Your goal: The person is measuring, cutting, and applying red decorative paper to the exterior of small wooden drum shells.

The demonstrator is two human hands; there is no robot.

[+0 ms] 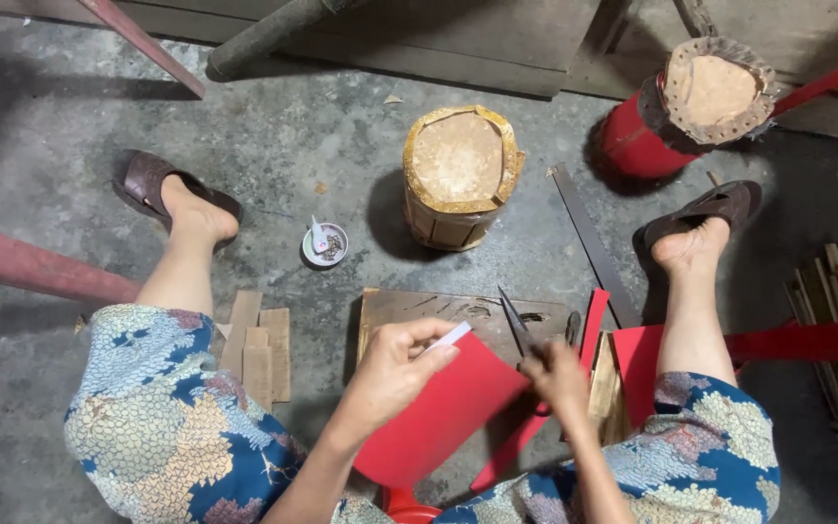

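Red paper point(438, 412) held by the left hand point(395, 374); right hand point(555, 374) grips scissors point(516, 325), mid-cut above a board point(458, 315) on the floor.

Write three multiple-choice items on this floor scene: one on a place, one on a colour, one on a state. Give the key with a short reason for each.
1. Where does the small round dish sit?
A. on the wooden board
B. on the concrete floor, beside the foot in the brown sandal
C. on top of the drum

2. What colour is the paper sheet held in the hands?
A. red
B. yellow
C. white

3. What is the state of the right hand?
A. open and flat on the floor
B. closed on the scissors, blades pointing away from the person
C. resting on a knee

Key: 1 B, the dish stands on bare floor left of the pale wooden drum. 2 A, the sheet pinched by the left hand is plainly red. 3 B, the fingers wrap the handles and the blades rise above the wooden board.
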